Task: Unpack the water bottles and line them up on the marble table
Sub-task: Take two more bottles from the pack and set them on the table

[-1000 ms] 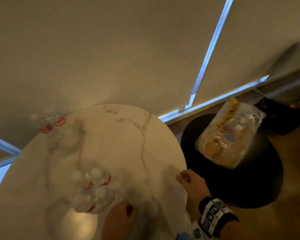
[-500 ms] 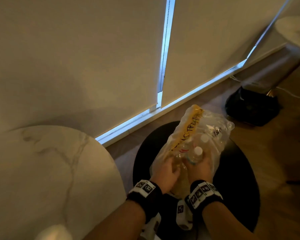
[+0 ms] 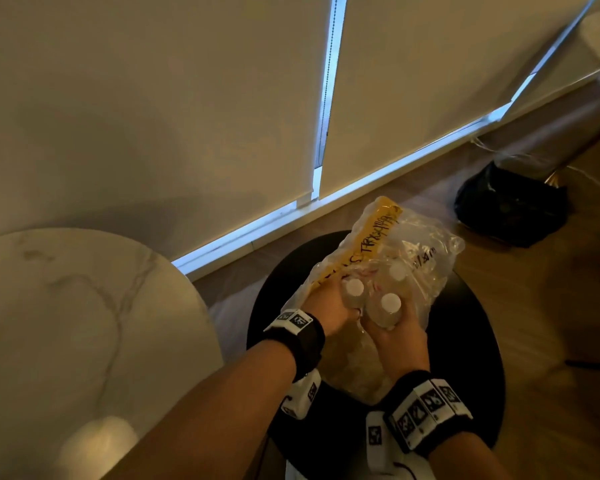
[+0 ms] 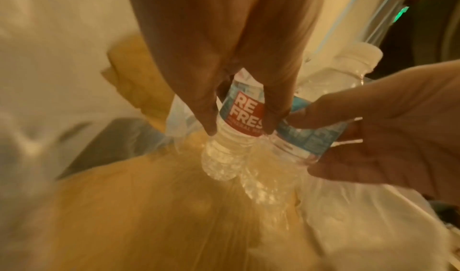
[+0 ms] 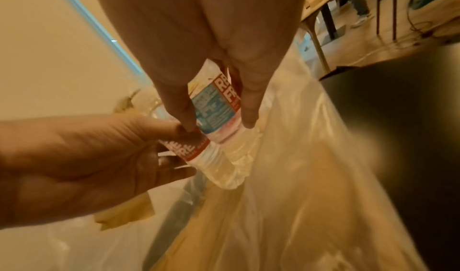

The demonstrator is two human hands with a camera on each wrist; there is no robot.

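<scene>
right hand (image 3: pixel 397 336): fingers wrapped round a water bottle (image 3: pixel 385 311), held over the plastic bag (image 3: pixel 426 258).
left hand (image 3: pixel 329 311): fingers wrapped round a second bottle (image 3: pixel 352 294), touching the first.
slip risk: both grips sit low on the label; thin ribbed bodies may squash and slide.
snag risk: loose film could drag the bag off the black surface (image 3: pixel 465 341).
remaining: one cap (image 3: pixel 397 271) shows inside the bag.
target: marble surface (image 3: pixel 66 323), left.
</scene>
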